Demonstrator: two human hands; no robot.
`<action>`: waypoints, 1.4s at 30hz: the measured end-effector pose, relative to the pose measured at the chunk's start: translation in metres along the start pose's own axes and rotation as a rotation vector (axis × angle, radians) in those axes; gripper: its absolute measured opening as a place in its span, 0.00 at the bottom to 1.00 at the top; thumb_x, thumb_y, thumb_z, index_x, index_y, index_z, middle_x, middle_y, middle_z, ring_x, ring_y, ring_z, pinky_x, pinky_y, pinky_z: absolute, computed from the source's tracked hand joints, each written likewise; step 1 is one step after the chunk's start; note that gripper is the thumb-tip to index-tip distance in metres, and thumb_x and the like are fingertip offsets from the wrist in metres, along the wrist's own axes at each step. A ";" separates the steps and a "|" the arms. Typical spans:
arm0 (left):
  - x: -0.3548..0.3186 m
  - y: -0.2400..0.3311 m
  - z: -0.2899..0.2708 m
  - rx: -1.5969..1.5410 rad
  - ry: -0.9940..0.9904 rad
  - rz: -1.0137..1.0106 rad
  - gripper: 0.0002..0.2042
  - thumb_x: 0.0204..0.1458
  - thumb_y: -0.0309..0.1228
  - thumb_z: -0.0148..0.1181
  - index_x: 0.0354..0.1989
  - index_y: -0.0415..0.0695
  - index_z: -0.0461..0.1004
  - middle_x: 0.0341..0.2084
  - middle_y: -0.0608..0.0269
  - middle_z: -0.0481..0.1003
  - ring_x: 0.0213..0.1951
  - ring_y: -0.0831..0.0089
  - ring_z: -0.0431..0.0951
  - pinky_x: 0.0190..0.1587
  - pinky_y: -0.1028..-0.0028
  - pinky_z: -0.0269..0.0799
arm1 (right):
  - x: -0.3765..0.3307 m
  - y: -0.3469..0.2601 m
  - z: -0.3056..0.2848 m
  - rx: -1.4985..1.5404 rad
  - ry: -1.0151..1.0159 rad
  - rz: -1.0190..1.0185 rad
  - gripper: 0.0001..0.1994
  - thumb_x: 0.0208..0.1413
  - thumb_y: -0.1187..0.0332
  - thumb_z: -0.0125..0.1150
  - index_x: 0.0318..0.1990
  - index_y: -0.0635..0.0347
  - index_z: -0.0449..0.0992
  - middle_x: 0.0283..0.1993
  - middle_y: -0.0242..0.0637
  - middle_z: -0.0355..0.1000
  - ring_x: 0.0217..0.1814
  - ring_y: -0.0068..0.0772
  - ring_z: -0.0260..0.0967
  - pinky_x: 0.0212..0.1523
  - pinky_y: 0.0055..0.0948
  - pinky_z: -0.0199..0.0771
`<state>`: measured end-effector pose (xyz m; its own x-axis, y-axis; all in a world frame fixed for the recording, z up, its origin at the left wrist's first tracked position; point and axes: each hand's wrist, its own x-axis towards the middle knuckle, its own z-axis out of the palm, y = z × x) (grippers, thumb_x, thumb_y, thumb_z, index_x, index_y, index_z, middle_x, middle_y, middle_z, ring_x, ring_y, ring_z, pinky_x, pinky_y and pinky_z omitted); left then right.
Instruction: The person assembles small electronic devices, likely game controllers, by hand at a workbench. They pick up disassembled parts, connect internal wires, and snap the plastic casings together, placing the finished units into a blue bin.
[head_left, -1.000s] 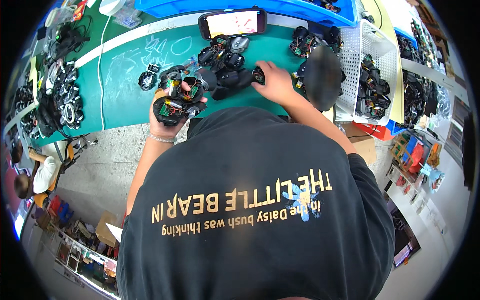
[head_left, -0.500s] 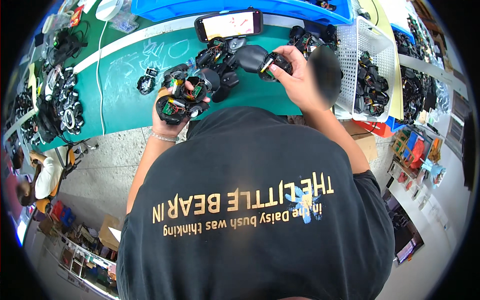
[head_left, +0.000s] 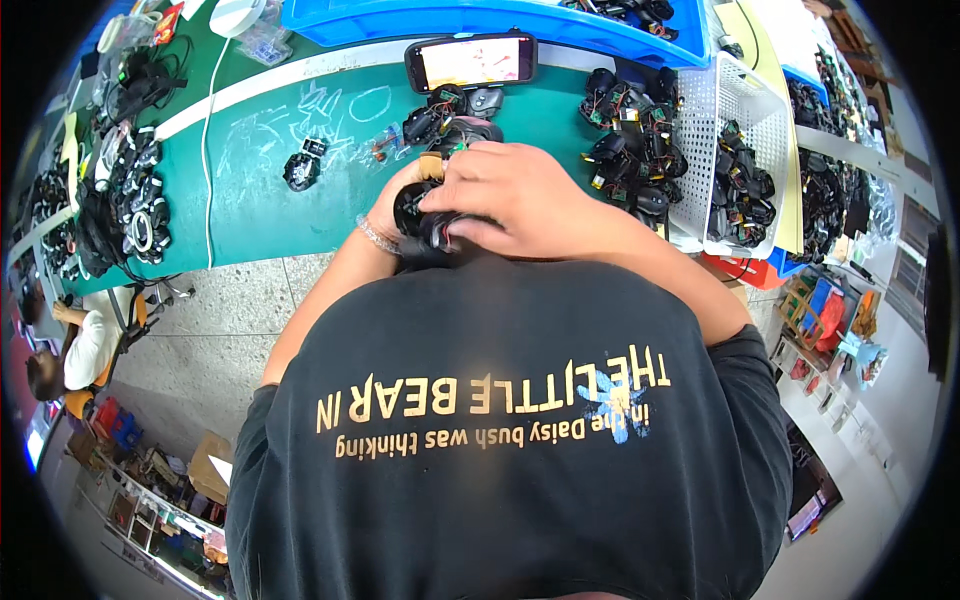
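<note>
Left hand (head_left: 392, 208): we see it cupped beneath a small black plastic device with coloured wires (head_left: 432, 222), fingers closed on it.
Right hand (head_left: 520, 200): we see it laid over the same device, fingers curled and pressing down.
Device position: held near our chest, above the near edge of the green work mat (head_left: 260, 190).
Nearby: we note a smartphone with lit screen (head_left: 470, 60), loose black parts (head_left: 302, 165), and a white perforated basket (head_left: 735, 130) at right.

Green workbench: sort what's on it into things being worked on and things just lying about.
In hand:
- small black round electronic part with wires, held between left hand and right hand

Lying about:
- black smartphone with lit screen
- small black part near chalk marks
- white perforated plastic basket of black parts
- blue plastic tray
- green workbench
</note>
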<state>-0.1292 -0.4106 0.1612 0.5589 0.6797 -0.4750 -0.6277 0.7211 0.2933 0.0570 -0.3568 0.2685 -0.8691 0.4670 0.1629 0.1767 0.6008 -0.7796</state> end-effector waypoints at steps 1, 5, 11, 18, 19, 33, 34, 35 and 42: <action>-0.002 -0.008 0.005 0.145 0.057 0.183 0.14 0.58 0.33 0.44 0.43 0.36 0.71 0.35 0.54 0.76 0.37 0.66 0.79 0.38 0.67 0.80 | 0.000 -0.002 0.000 -0.053 -0.060 -0.015 0.18 0.43 0.68 0.66 0.44 0.48 0.74 0.42 0.31 0.70 0.45 0.40 0.68 0.41 0.38 0.69; -0.026 -0.007 0.013 -0.077 0.025 0.029 0.14 0.54 0.30 0.49 0.45 0.37 0.73 0.37 0.57 0.77 0.41 0.71 0.77 0.47 0.71 0.72 | -0.009 -0.001 -0.006 -0.028 -0.021 -0.126 0.24 0.40 0.63 0.69 0.49 0.49 0.72 0.47 0.33 0.68 0.48 0.40 0.66 0.43 0.38 0.69; -0.035 -0.006 0.008 0.067 -0.027 0.044 0.21 0.44 0.41 0.53 0.39 0.33 0.69 0.36 0.41 0.73 0.41 0.47 0.76 0.49 0.55 0.71 | -0.027 0.091 -0.002 -0.199 0.388 0.286 0.21 0.44 0.72 0.59 0.50 0.54 0.71 0.42 0.41 0.68 0.43 0.41 0.70 0.42 0.39 0.69; -0.054 -0.005 0.011 -0.197 -0.035 0.054 0.20 0.44 0.32 0.55 0.45 0.34 0.68 0.38 0.49 0.75 0.40 0.58 0.77 0.49 0.62 0.72 | -0.017 0.159 0.053 -0.766 -0.229 0.498 0.26 0.46 0.70 0.57 0.57 0.50 0.65 0.39 0.37 0.70 0.42 0.39 0.70 0.39 0.39 0.65; -0.056 -0.008 0.002 -0.201 -0.005 0.049 0.20 0.44 0.32 0.55 0.46 0.34 0.68 0.38 0.49 0.75 0.40 0.58 0.77 0.49 0.63 0.72 | -0.015 0.164 0.052 -0.790 -0.251 0.508 0.26 0.46 0.70 0.57 0.57 0.50 0.65 0.39 0.37 0.70 0.41 0.40 0.70 0.39 0.39 0.65; -0.060 -0.011 -0.003 -0.099 0.114 0.072 0.21 0.37 0.37 0.58 0.36 0.32 0.69 0.35 0.36 0.73 0.41 0.40 0.76 0.51 0.53 0.71 | -0.050 0.168 0.038 -0.727 -0.126 0.449 0.23 0.42 0.62 0.63 0.47 0.59 0.67 0.40 0.42 0.68 0.42 0.40 0.70 0.39 0.36 0.66; -0.059 -0.009 0.000 -0.116 0.072 0.081 0.21 0.38 0.37 0.57 0.36 0.32 0.69 0.35 0.36 0.73 0.41 0.40 0.76 0.51 0.53 0.71 | -0.057 0.170 0.037 -0.680 -0.089 0.507 0.22 0.43 0.62 0.62 0.46 0.60 0.67 0.40 0.41 0.68 0.41 0.38 0.70 0.39 0.33 0.66; -0.060 -0.007 0.005 -0.112 0.077 0.080 0.21 0.38 0.38 0.57 0.37 0.33 0.70 0.35 0.36 0.73 0.41 0.41 0.76 0.51 0.54 0.71 | -0.063 0.172 0.035 -0.632 -0.052 0.564 0.20 0.44 0.62 0.61 0.44 0.61 0.67 0.40 0.40 0.68 0.41 0.36 0.69 0.39 0.31 0.67; -0.052 0.000 0.009 -0.145 -0.099 0.009 0.19 0.46 0.34 0.53 0.44 0.35 0.67 0.37 0.49 0.72 0.46 0.49 0.74 0.54 0.48 0.69 | -0.092 0.184 0.034 0.627 0.047 0.736 0.18 0.54 0.67 0.54 0.51 0.60 0.63 0.43 0.32 0.65 0.41 0.26 0.62 0.38 0.26 0.66</action>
<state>-0.1535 -0.4442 0.1937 0.5995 0.7009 -0.3865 -0.7004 0.6931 0.1703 0.1537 -0.3113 0.0900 -0.6178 0.6216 -0.4817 0.3791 -0.3012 -0.8749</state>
